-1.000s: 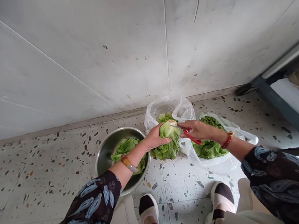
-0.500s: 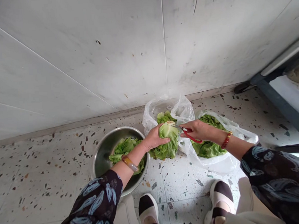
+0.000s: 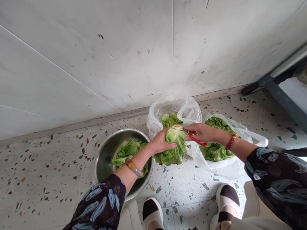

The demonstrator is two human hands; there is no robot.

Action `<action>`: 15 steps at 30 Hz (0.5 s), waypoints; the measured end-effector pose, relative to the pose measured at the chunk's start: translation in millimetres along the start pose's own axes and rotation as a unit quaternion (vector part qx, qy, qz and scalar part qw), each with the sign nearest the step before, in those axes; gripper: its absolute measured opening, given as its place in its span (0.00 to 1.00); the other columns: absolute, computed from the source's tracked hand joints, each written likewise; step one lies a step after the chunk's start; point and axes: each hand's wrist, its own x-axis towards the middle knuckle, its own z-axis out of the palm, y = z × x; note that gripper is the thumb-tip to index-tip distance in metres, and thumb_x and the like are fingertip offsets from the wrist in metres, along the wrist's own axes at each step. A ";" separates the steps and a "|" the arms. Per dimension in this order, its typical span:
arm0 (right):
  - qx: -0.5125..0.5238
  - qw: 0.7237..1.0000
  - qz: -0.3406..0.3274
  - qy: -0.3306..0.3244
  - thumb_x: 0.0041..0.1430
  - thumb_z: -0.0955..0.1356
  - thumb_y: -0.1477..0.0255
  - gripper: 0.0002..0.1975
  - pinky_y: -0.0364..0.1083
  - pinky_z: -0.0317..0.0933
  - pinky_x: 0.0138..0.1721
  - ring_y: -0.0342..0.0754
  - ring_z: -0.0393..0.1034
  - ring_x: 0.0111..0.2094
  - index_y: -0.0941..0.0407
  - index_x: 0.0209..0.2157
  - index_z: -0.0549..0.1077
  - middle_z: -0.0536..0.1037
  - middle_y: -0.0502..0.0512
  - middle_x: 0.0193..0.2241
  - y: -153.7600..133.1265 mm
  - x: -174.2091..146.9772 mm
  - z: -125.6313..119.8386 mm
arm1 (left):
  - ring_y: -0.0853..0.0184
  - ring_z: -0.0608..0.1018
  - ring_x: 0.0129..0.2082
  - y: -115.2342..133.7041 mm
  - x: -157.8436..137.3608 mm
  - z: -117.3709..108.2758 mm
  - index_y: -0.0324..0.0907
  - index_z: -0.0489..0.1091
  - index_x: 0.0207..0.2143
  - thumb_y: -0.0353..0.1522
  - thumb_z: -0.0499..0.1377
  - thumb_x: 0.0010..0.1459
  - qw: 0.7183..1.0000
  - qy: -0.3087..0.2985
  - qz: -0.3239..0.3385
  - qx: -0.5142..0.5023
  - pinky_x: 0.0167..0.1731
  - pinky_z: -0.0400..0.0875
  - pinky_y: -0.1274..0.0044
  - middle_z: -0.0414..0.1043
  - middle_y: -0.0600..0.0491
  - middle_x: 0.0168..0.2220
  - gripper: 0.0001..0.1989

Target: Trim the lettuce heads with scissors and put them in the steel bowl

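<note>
My left hand [image 3: 162, 141] is closed round a head of lettuce [image 3: 176, 150], its pale cut stem end facing up. In my right hand [image 3: 200, 132] is a pair of scissors with red handles [image 3: 198, 140]; the blades reach the stem end, and their tips are hidden against it. Below my left forearm stands a steel basin [image 3: 104, 166] with loose lettuce leaves [image 3: 129, 149] in it. Behind the held head lies an open clear plastic bag [image 3: 155, 116] with more lettuce [image 3: 170, 119]. A second plastic bag [image 3: 228, 167] of lettuce [image 3: 216, 152] sits under my right wrist.
A scuffed white wall [image 3: 137, 52] rises behind the bags. At the right stands a grey metal frame [image 3: 289, 106] with a dark foot near the wall. My shoes [image 3: 153, 215] are on the speckled tile floor [image 3: 54, 181], close to the basin and bags.
The scissors have moved in closer against the lettuce's stem end, and less of the blades shows. Both hands and the lettuce sit slightly further right in the view.
</note>
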 end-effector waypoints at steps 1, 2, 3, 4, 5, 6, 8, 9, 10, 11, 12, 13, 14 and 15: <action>0.000 1.000 -0.003 0.008 0.67 0.69 0.56 0.25 0.47 0.66 0.39 0.51 0.74 0.36 0.59 0.56 0.78 0.81 0.60 0.36 1.4 0.7 2.7 | 0.49 0.78 0.56 -0.2 -0.1 -0.8 0.38 0.68 0.62 0.37 0.72 0.45 1.000 0.000 -0.002 0.000 0.60 0.70 0.61 0.77 0.43 0.56 0.41; 0.001 1.000 -0.007 0.015 0.67 0.69 0.57 0.24 0.47 0.65 0.38 0.50 0.73 0.34 0.59 0.56 0.79 0.81 0.58 0.34 3.0 1.1 5.8 | 0.49 0.78 0.55 -0.3 -0.4 -1.7 0.38 0.69 0.61 0.37 0.72 0.45 1.000 0.000 -0.004 0.001 0.59 0.71 0.61 0.78 0.43 0.55 0.40; 0.003 1.000 -0.012 0.021 0.68 0.68 0.57 0.23 0.46 0.64 0.37 0.49 0.72 0.32 0.59 0.55 0.79 0.80 0.57 0.32 4.8 1.4 9.2 | 0.49 0.79 0.54 -0.2 -0.7 -2.7 0.38 0.70 0.60 0.38 0.72 0.45 1.000 0.002 -0.007 0.001 0.58 0.72 0.61 0.78 0.43 0.55 0.39; 0.004 0.999 -0.016 0.027 0.69 0.68 0.58 0.21 0.46 0.63 0.36 0.48 0.71 0.31 0.58 0.53 0.79 0.79 0.55 0.30 6.9 1.7 12.7 | 0.49 0.79 0.53 -0.2 -0.9 -3.6 0.39 0.70 0.59 0.38 0.72 0.45 1.000 0.003 -0.010 0.000 0.57 0.72 0.61 0.79 0.44 0.54 0.38; 0.001 0.999 -0.020 0.034 0.69 0.67 0.59 0.19 0.45 0.62 0.35 0.47 0.70 0.29 0.58 0.50 0.80 0.79 0.54 0.28 9.0 2.1 16.2 | 0.49 0.79 0.53 -0.2 -0.9 -4.3 0.39 0.71 0.58 0.38 0.72 0.45 1.000 0.004 -0.014 -0.001 0.57 0.72 0.61 0.79 0.44 0.53 0.37; -0.005 0.999 -0.022 0.043 0.69 0.67 0.60 0.17 0.45 0.61 0.34 0.46 0.69 0.28 0.57 0.46 0.80 0.78 0.53 0.27 11.3 2.6 19.5 | 0.49 0.79 0.53 -0.4 -0.8 -4.7 0.39 0.71 0.58 0.37 0.72 0.45 1.000 0.007 -0.016 -0.002 0.56 0.73 0.62 0.79 0.44 0.53 0.37; -0.031 0.998 -0.022 0.057 0.69 0.66 0.62 0.14 0.45 0.59 0.33 0.46 0.66 0.27 0.56 0.38 0.78 0.76 0.52 0.25 15.9 3.9 25.3 | 0.50 0.79 0.52 -1.2 0.4 -4.6 0.40 0.72 0.57 0.36 0.72 0.44 1.000 0.009 -0.019 -0.002 0.55 0.73 0.62 0.80 0.45 0.52 0.35; -0.045 0.997 -0.020 0.062 0.69 0.67 0.63 0.13 0.45 0.58 0.33 0.45 0.65 0.26 0.56 0.34 0.77 0.75 0.52 0.24 18.0 4.6 27.6 | 0.51 0.79 0.51 -1.8 1.3 -4.3 0.40 0.72 0.56 0.36 0.72 0.44 1.000 0.010 -0.020 0.000 0.55 0.73 0.62 0.80 0.45 0.51 0.35; -0.055 0.996 -0.016 0.065 0.69 0.67 0.63 0.13 0.45 0.57 0.32 0.45 0.64 0.25 0.55 0.32 0.75 0.74 0.51 0.23 19.8 5.2 29.3 | 0.51 0.79 0.51 -2.4 2.3 -3.9 0.40 0.72 0.55 0.35 0.72 0.43 1.000 0.011 -0.021 0.002 0.55 0.73 0.62 0.80 0.46 0.51 0.34; -0.059 0.996 -0.013 0.065 0.68 0.67 0.62 0.14 0.45 0.56 0.32 0.45 0.63 0.25 0.55 0.31 0.74 0.73 0.50 0.22 21.2 5.5 30.3 | 0.51 0.79 0.51 -3.0 3.3 -3.6 0.40 0.72 0.55 0.35 0.72 0.43 1.000 0.012 -0.023 0.003 0.55 0.73 0.62 0.80 0.46 0.51 0.34; -0.056 0.996 -0.010 0.064 0.68 0.67 0.62 0.15 0.45 0.56 0.31 0.45 0.63 0.24 0.55 0.30 0.73 0.72 0.50 0.22 22.0 5.5 30.5 | 0.50 0.79 0.52 -3.6 4.3 -3.3 0.39 0.72 0.55 0.35 0.72 0.43 1.000 0.013 -0.027 0.005 0.56 0.73 0.62 0.80 0.45 0.51 0.35; -0.048 0.997 -0.009 0.061 0.69 0.67 0.60 0.16 0.45 0.55 0.31 0.45 0.62 0.24 0.55 0.30 0.73 0.71 0.49 0.21 22.2 5.2 29.9 | 0.49 0.79 0.52 -4.1 5.1 -3.0 0.39 0.72 0.56 0.35 0.73 0.43 0.999 0.014 -0.032 0.007 0.56 0.73 0.61 0.79 0.44 0.52 0.36; -0.036 0.998 -0.007 0.057 0.69 0.66 0.59 0.17 0.45 0.55 0.30 0.44 0.62 0.24 0.55 0.30 0.73 0.71 0.49 0.21 21.6 4.7 28.4 | 0.48 0.79 0.53 -4.6 5.8 -2.8 0.38 0.71 0.57 0.35 0.73 0.43 0.999 0.016 -0.037 0.009 0.57 0.72 0.60 0.78 0.42 0.53 0.37; -0.023 0.998 -0.003 0.050 0.70 0.66 0.57 0.18 0.45 0.55 0.30 0.44 0.62 0.23 0.55 0.31 0.73 0.71 0.49 0.21 20.4 4.0 26.3 | 0.47 0.78 0.54 -5.0 6.3 -2.6 0.38 0.70 0.59 0.36 0.73 0.43 0.999 0.016 -0.041 0.012 0.58 0.72 0.60 0.77 0.41 0.55 0.39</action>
